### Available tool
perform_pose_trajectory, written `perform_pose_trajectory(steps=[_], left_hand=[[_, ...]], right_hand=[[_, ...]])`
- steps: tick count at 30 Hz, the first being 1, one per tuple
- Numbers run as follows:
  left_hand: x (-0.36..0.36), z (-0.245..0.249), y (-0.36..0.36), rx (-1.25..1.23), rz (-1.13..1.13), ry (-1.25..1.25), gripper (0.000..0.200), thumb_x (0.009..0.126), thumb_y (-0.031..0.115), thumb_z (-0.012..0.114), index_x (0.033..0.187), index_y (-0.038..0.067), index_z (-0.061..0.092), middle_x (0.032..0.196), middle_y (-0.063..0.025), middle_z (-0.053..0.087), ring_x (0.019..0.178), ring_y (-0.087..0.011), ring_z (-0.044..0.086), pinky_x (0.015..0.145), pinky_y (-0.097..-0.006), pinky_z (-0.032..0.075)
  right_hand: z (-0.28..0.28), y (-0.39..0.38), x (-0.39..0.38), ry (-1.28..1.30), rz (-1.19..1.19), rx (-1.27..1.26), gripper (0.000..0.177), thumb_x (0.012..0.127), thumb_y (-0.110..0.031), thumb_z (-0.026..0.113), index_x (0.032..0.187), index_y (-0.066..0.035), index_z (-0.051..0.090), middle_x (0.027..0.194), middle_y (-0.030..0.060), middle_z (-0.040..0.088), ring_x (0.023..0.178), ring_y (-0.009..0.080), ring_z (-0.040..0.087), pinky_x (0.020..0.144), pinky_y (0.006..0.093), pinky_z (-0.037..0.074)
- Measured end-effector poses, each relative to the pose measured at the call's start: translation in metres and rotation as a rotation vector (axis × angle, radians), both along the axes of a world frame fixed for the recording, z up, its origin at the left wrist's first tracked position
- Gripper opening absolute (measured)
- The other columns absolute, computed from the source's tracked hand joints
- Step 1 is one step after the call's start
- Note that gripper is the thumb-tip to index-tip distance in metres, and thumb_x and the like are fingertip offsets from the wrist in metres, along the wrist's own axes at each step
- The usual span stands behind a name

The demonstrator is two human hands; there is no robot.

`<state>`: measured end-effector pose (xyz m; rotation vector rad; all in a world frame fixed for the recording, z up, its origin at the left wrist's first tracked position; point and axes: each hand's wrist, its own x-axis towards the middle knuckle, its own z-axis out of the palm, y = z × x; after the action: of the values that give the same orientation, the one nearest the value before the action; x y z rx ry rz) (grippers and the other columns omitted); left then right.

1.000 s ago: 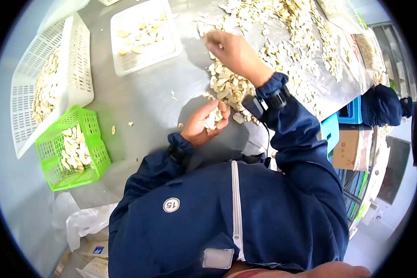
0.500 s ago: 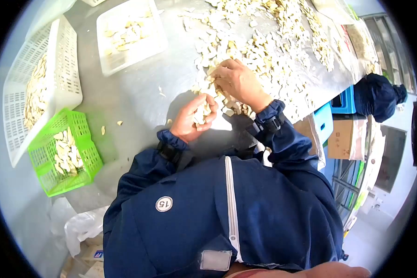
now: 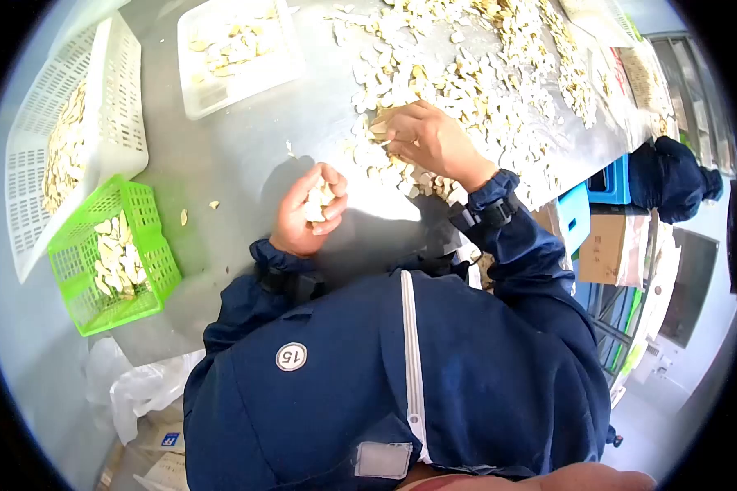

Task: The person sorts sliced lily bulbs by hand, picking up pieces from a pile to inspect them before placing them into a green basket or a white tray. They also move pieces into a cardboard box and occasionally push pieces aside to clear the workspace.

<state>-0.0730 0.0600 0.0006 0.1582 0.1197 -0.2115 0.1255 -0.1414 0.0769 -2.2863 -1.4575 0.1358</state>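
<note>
In the center of the frame, the left hand (image 3: 299, 219) is curling around a small clump of pale slices (image 3: 318, 201). To its right, the right hand (image 3: 438, 146) is bending its fingers over the near edge of the loose pile (image 3: 487, 94), which is covering the bench (image 3: 246, 159) toward the upper right; whether it is gripping any slice, I cannot tell. A green basket (image 3: 154, 225) is holding more slices at left.

Left hand (image 3: 305, 214) cupped, fingers curled inward; right hand (image 3: 436, 144) extended forward, fingers bent.
</note>
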Motion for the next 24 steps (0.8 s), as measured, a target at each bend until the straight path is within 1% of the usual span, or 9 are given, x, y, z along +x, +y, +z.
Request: perform_pose_trajectory(steps=[2, 5, 6, 9, 10, 13, 16, 20, 24], left_hand=[[-0.005, -0.003, 0.006, 0.015, 0.027, 0.033, 0.028, 0.114, 0.029, 0.042, 0.111, 0.005, 0.056, 0.103, -0.0098, 0.056, 0.070, -0.0128, 0.051, 0.044, -0.0199, 0.041], [-0.005, -0.006, 0.004, 0.064, 0.012, 0.045, 0.029, 0.115, 0.030, 0.042, 0.111, 0.005, 0.056, 0.102, -0.0096, 0.057, 0.070, -0.0130, 0.051, 0.044, -0.0202, 0.040], [-0.003, -0.007, 0.002, 0.087, 0.000, 0.040, 0.029, 0.115, 0.030, 0.042, 0.110, 0.006, 0.057, 0.102, -0.0095, 0.057, 0.070, -0.0130, 0.051, 0.044, -0.0204, 0.040], [0.000, -0.006, -0.004, 0.122, -0.029, 0.015, 0.029, 0.114, 0.031, 0.042, 0.110, 0.006, 0.057, 0.102, -0.0089, 0.057, 0.070, -0.0132, 0.051, 0.044, -0.0208, 0.040], [0.000, -0.007, -0.004, 0.125, -0.033, 0.016, 0.029, 0.115, 0.031, 0.042, 0.109, 0.007, 0.057, 0.101, -0.0084, 0.058, 0.071, -0.0130, 0.052, 0.045, -0.0209, 0.040], [-0.001, -0.007, -0.003, 0.111, -0.033, 0.005, 0.029, 0.115, 0.031, 0.042, 0.109, 0.007, 0.057, 0.102, -0.0083, 0.058, 0.070, -0.0130, 0.052, 0.045, -0.0212, 0.040], [0.000, -0.005, -0.003, 0.119, -0.036, 0.006, 0.028, 0.115, 0.031, 0.042, 0.108, 0.007, 0.056, 0.102, -0.0082, 0.057, 0.070, -0.0123, 0.051, 0.044, -0.0204, 0.039], [0.000, -0.006, -0.004, 0.110, -0.042, 0.022, 0.029, 0.115, 0.031, 0.041, 0.109, 0.007, 0.056, 0.102, -0.0083, 0.056, 0.070, -0.0118, 0.051, 0.044, -0.0202, 0.040], [-0.006, -0.003, -0.005, 0.135, -0.019, 0.056, 0.030, 0.115, 0.030, 0.040, 0.110, 0.006, 0.056, 0.102, -0.0085, 0.056, 0.070, -0.0121, 0.051, 0.044, -0.0204, 0.040]], right_hand=[[0.013, 0.009, 0.001, 0.237, -0.167, -0.118, 0.017, 0.093, -0.017, 0.076, 0.104, -0.006, 0.069, 0.092, 0.0122, 0.074, 0.082, 0.0313, 0.072, 0.075, 0.0406, 0.057], [0.020, 0.039, 0.012, 0.261, -0.128, -0.132, 0.020, 0.097, -0.019, 0.073, 0.108, -0.004, 0.068, 0.091, 0.0128, 0.075, 0.081, 0.0273, 0.074, 0.074, 0.0374, 0.057], [0.038, 0.058, 0.007, 0.332, -0.223, -0.159, 0.024, 0.101, -0.024, 0.067, 0.110, -0.002, 0.069, 0.091, 0.0157, 0.076, 0.082, 0.0284, 0.075, 0.074, 0.0372, 0.058], [0.013, 0.084, -0.002, 0.583, -0.210, 0.567, 0.027, 0.103, -0.026, 0.065, 0.113, -0.002, 0.070, 0.097, 0.0184, 0.076, 0.086, 0.0287, 0.075, 0.076, 0.0358, 0.058], [0.008, 0.084, -0.002, 0.453, -0.203, 0.524, 0.030, 0.101, -0.029, 0.068, 0.115, -0.003, 0.072, 0.101, 0.0174, 0.075, 0.086, 0.0312, 0.074, 0.077, 0.0393, 0.059], [0.009, 0.051, -0.014, 0.103, -0.096, -0.141, 0.030, 0.097, -0.031, 0.072, 0.116, -0.007, 0.074, 0.102, 0.0106, 0.074, 0.090, 0.0303, 0.072, 0.081, 0.0407, 0.058], [-0.006, 0.021, -0.038, -0.103, 0.010, -0.068, 0.024, 0.093, -0.028, 0.073, 0.110, -0.012, 0.076, 0.101, 0.0051, 0.072, 0.096, 0.0273, 0.070, 0.085, 0.0398, 0.057], [-0.010, 0.012, -0.046, -0.178, -0.017, -0.132, 0.021, 0.092, -0.025, 0.073, 0.108, -0.012, 0.076, 0.101, 0.0031, 0.072, 0.096, 0.0246, 0.067, 0.084, 0.0379, 0.056], [-0.020, 0.006, -0.043, -0.183, -0.076, 0.007, 0.017, 0.088, -0.024, 0.076, 0.102, -0.014, 0.076, 0.099, 0.0028, 0.071, 0.095, 0.0245, 0.065, 0.083, 0.0377, 0.055]])
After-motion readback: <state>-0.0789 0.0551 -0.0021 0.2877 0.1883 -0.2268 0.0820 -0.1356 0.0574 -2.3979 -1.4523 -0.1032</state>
